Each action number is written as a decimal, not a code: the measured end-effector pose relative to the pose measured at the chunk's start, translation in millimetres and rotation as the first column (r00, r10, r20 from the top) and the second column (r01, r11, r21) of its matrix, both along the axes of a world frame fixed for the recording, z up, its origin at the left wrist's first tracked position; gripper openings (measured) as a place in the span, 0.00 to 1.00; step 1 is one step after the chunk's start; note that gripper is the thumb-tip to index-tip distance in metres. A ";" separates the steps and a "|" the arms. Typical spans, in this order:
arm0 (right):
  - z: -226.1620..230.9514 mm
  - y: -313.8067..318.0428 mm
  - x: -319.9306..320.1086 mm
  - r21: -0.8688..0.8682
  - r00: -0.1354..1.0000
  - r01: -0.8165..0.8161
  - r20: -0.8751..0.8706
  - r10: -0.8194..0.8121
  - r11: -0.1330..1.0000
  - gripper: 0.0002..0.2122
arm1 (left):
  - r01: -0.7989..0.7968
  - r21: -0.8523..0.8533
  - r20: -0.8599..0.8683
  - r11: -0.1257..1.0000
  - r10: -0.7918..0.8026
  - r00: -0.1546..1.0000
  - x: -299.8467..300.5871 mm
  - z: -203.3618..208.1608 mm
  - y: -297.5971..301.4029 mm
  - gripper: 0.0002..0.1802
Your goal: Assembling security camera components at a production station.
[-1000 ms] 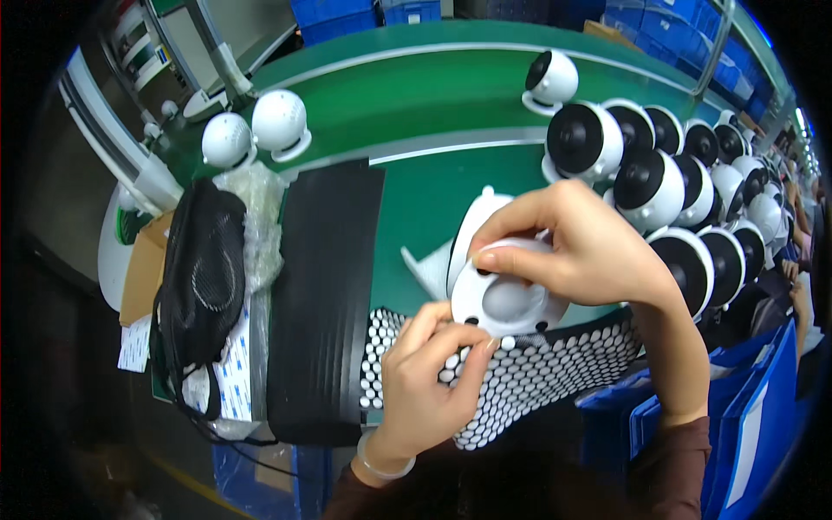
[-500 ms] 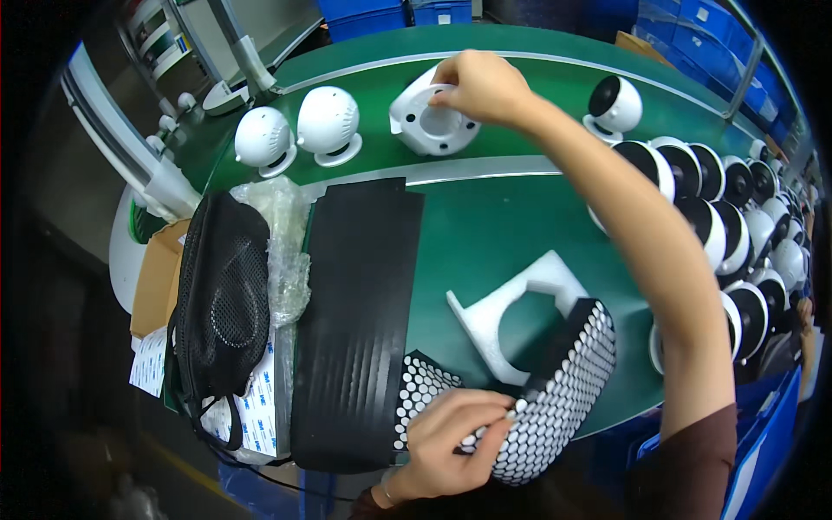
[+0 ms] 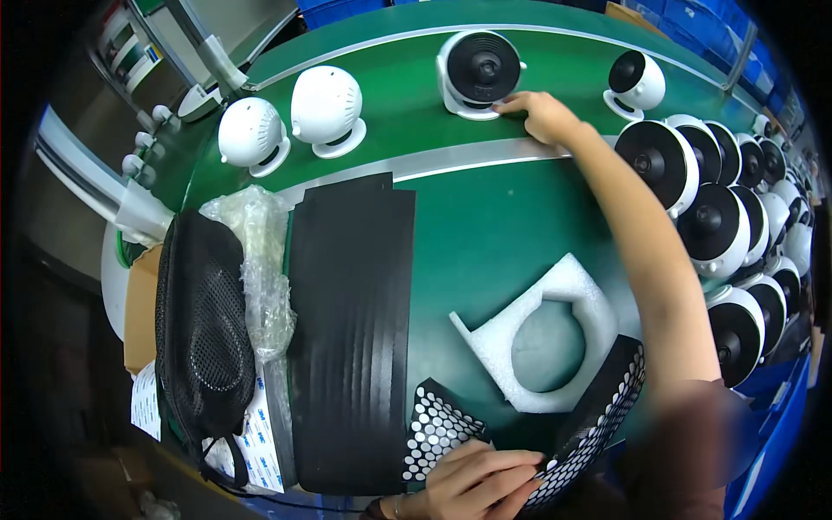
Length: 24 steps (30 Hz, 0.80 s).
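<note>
A white desk fan (image 3: 483,68) with a round black front stands upright on the far green strip. My right hand (image 3: 548,117) reaches to its base, thumb and forefinger at the rim and the other fingers curled. At the lower edge my left hand (image 3: 485,481) pinches the edge of a bent black sheet (image 3: 598,425) dotted with white round pads. Its fingertips hide whether a loose pad is between them. Another end of the dotted material (image 3: 438,433) shows left of that hand. A white foam frame (image 3: 520,338) with a round opening lies just beyond.
Two white fans, one of them (image 3: 327,108), stand at the far left with their backs showing. A single fan (image 3: 635,82) and several crowded fans (image 3: 659,165) are at the right. Black sheets (image 3: 351,329), a mesh bag (image 3: 204,303) and clear plastic wrap (image 3: 260,269) lie left.
The fan, earlier tipped with its underside showing in my right hand, now stands upright. My right hand has moved down to its base. The left hand and dotted sheet sit lower in view.
</note>
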State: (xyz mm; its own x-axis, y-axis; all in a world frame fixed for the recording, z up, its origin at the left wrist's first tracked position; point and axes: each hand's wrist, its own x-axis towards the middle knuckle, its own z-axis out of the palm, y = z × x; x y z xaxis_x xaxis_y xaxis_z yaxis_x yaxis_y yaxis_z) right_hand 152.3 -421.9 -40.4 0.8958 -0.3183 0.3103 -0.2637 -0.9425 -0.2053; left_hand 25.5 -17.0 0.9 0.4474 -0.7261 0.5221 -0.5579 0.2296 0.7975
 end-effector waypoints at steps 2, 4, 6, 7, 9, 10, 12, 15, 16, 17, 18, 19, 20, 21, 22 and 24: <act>42.2 29.6 8.6 -0.194 0.935 0.076 -0.326 -0.137 0.978 0.14 | -0.009 0.031 -0.002 0.999 0.009 1.000 -0.2 -11.4 6.2 0.09; 66.5 78.0 23.2 -0.328 0.979 0.038 -0.175 -0.100 0.944 0.14 | -0.024 0.053 0.009 0.998 0.023 1.000 1.4 -15.5 8.9 0.08; 53.4 116.1 41.4 -0.186 0.900 -0.143 0.385 0.206 0.972 0.26 | 0.067 0.112 0.012 0.991 -0.068 0.998 2.4 -14.3 7.1 0.08; 47.7 131.3 61.9 -0.185 0.868 -0.168 0.438 0.234 0.968 0.37 | 0.066 0.114 0.029 0.991 -0.070 0.997 1.8 -13.4 8.1 0.08; 42.8 168.0 91.4 -0.109 0.911 -0.129 0.380 0.161 0.986 0.50 | 0.067 0.090 0.064 0.994 -0.073 0.995 3.9 -14.2 10.4 0.08; 37.8 172.3 100.6 -0.133 0.917 -0.096 0.374 0.140 0.986 0.50 | 0.033 0.027 -0.038 0.999 -0.032 0.999 1.7 -1.3 5.4 0.08; 31.8 166.6 111.8 -0.157 0.915 -0.050 0.389 0.108 0.986 0.50 | 0.002 0.025 0.001 1.000 -0.002 1.000 -5.2 -14.7 6.3 0.08; 40.2 150.5 108.0 0.021 0.947 -0.009 0.320 0.002 1.000 0.51 | -0.047 0.070 -0.083 0.996 0.053 0.995 -10.9 -8.5 5.3 0.07; 51.5 154.1 95.6 0.134 0.942 -0.052 0.335 0.004 0.990 0.50 | -0.100 0.058 -0.073 0.993 0.104 0.992 -10.4 -16.8 7.4 0.07; 66.5 157.7 78.9 0.240 0.937 -0.094 0.349 0.005 0.966 0.50 | -0.149 0.041 -0.067 0.988 0.152 0.986 -10.8 -14.5 5.8 0.07; 80.7 157.3 56.2 0.336 0.945 -0.127 0.327 0.011 0.933 0.48 | -0.130 0.021 -0.050 0.991 0.130 0.990 -10.1 -8.9 4.4 0.06; 91.9 152.1 29.9 0.415 0.960 -0.123 0.281 0.002 0.901 0.48 | -0.123 -0.018 -0.018 0.992 0.122 0.992 -7.6 -11.9 2.3 0.07; 106.0 147.0 -4.5 0.545 0.972 -0.101 0.234 -0.035 0.833 0.48 | -0.149 -0.052 -0.035 0.987 0.147 0.988 -9.7 -7.0 -2.0 0.05; 117.4 154.5 -31.0 0.672 0.982 -0.104 0.184 -0.029 0.733 0.48 | -0.216 -0.071 -0.055 0.974 0.212 0.976 -10.2 -3.6 0.2 0.04; 138.3 161.6 -68.7 0.751 0.998 -0.062 0.054 0.033 0.657 0.43 | -0.201 -0.101 -0.066 0.974 0.195 0.979 -9.0 -5.9 0.7 0.04; 135.9 160.4 -116.4 0.852 0.982 -0.052 -0.050 0.181 0.521 0.35 | -0.151 -0.095 -0.140 0.984 0.137 0.981 -11.2 -3.4 6.1 0.04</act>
State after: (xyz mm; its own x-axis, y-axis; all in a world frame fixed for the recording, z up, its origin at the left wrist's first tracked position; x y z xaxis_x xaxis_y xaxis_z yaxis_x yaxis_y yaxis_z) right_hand 35.9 -261.5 95.5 0.9523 -0.2629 -0.1547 -0.2470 -0.3670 -0.8968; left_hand 14.3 -10.9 -2.6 0.6135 -0.5936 0.5208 -0.4823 0.2407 0.8423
